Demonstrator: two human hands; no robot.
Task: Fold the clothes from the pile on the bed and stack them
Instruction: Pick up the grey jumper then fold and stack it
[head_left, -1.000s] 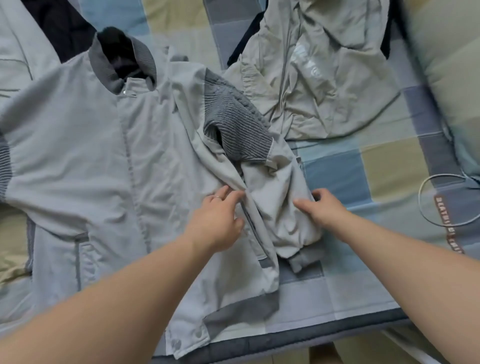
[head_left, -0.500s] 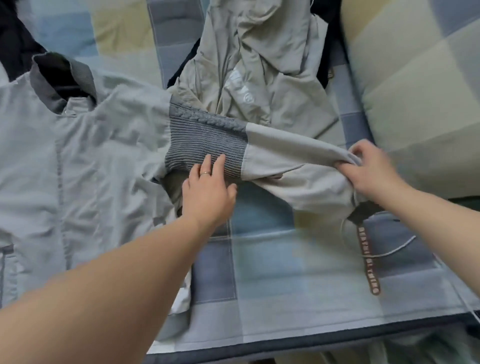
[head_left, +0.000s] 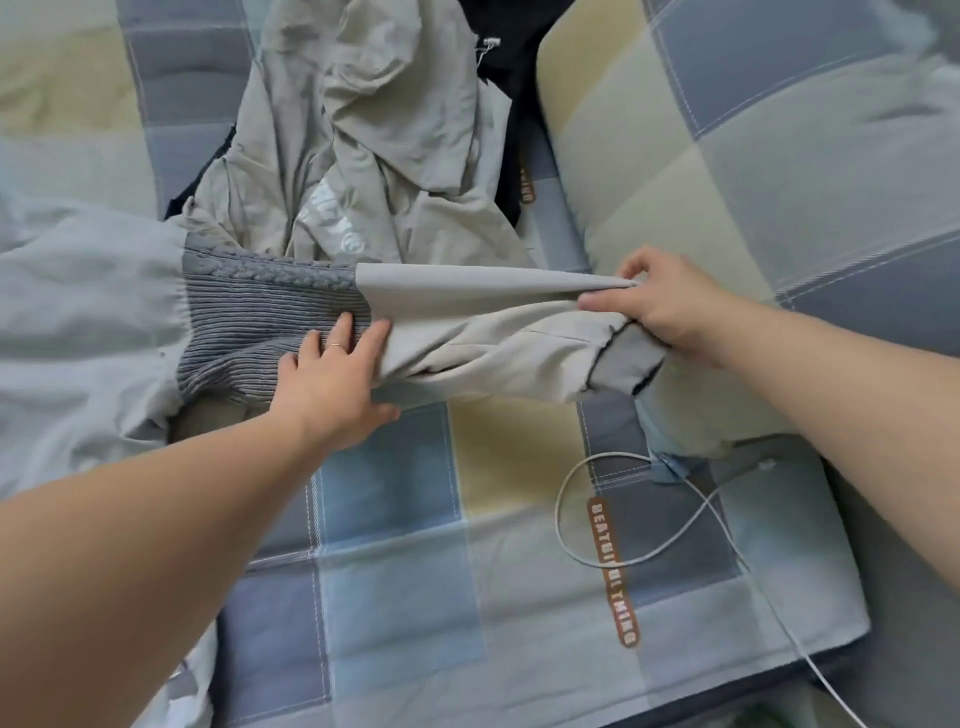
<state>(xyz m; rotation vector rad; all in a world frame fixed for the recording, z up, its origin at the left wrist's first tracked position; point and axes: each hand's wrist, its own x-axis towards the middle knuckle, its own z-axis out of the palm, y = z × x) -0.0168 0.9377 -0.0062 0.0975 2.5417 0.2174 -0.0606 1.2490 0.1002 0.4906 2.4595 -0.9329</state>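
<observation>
Grey jacket lies spread at the left of the checked bed, its sleeve drawn taut. The left hand presses flat, fingers straight, on the ribbed shoulder panel, while the right hand pinches the sleeve's edge near the cuff. Even tension looks key — smooth the lower creases before folding the sleeve across the body, clear of the crumpled beige garment behind.

Grey jacket flat on bed — ribbed-shoulder sleeve stretched rightward.

Free room on bedsheet below sleeve; cable loop right, clothes pile beyond.
</observation>
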